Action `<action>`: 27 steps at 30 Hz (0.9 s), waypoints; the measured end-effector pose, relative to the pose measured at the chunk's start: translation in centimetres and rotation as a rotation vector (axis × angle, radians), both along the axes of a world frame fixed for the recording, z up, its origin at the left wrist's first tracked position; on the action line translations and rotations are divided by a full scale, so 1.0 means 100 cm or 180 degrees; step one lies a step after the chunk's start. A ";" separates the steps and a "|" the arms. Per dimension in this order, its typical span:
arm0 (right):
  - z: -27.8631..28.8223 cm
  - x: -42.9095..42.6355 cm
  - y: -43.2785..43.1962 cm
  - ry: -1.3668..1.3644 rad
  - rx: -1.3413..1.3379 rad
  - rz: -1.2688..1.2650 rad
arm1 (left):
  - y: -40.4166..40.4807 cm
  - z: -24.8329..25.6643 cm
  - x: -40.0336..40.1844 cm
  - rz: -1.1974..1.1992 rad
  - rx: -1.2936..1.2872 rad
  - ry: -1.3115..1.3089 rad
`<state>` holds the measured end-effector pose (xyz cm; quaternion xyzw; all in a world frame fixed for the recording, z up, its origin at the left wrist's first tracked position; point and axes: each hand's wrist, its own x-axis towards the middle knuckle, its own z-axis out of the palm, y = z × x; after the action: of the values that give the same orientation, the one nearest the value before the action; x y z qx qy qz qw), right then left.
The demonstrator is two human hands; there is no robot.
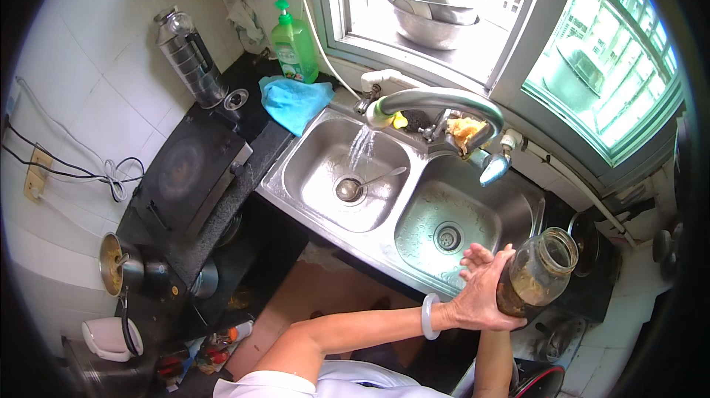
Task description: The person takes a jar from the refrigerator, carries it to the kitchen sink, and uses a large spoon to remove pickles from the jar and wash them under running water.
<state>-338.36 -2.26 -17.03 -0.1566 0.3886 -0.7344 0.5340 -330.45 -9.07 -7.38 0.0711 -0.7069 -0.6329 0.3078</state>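
Observation:
A glass jar [535,281] without a lid, dark brown contents in its lower part, is tilted beside the right basin. My left hand [482,292], with a pale bangle [430,316] at the wrist, grips its side. My right forearm [493,365] rises behind the jar; the right hand is mostly hidden by the jar and my left hand. Some fingertips show left of the jar, and whose hand they belong to is unclear. Water runs from the curved faucet [444,97] into the left basin [310,176], where a metal spoon or ladle [383,176] lies by the drain.
Behind the left basin are a blue cloth [297,101] and a green pump bottle [294,51]. A steel thermos flask [191,60] stands near a black cooktop [186,171]. Further left is a saucepan [117,270] with food in it. The right basin [416,226] has wet droplets.

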 end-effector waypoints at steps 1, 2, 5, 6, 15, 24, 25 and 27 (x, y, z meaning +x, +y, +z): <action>-0.011 0.008 -0.002 -0.0038 -0.0134 0.0158 | 0.002 0.005 0.009 0.0043 0.0042 0.0092; -0.022 0.020 -0.004 -0.0095 -0.0319 0.0381 | -0.002 0.008 0.024 -0.0030 0.0109 0.0057; -0.012 0.079 -0.012 -0.0767 -0.0599 0.1073 | -0.017 -0.002 0.070 -0.0425 0.0885 0.0053; 0.006 0.102 -0.015 -0.1062 -0.0594 0.1253 | -0.022 -0.009 0.085 -0.0515 0.1107 0.0140; 0.036 0.107 -0.054 0.0696 0.0678 0.2311 | -0.078 -0.017 0.258 0.0525 0.0110 -0.0158; -0.023 0.026 -0.225 0.6983 0.1238 0.0763 | -0.077 -0.029 0.326 0.1245 0.1150 -0.0535; -0.045 0.027 -0.253 0.7272 0.1487 0.1699 | -0.075 -0.031 0.322 0.1297 0.1500 -0.0527; -0.086 0.032 -0.289 0.7931 0.1321 0.1658 | -0.073 -0.034 0.320 0.1748 0.0309 -0.1033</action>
<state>-335.15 -31.19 -25.65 -0.7179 0.6866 0.1052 -0.0458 -298.46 -16.37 -10.80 0.3737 -0.6702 -0.5396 0.3465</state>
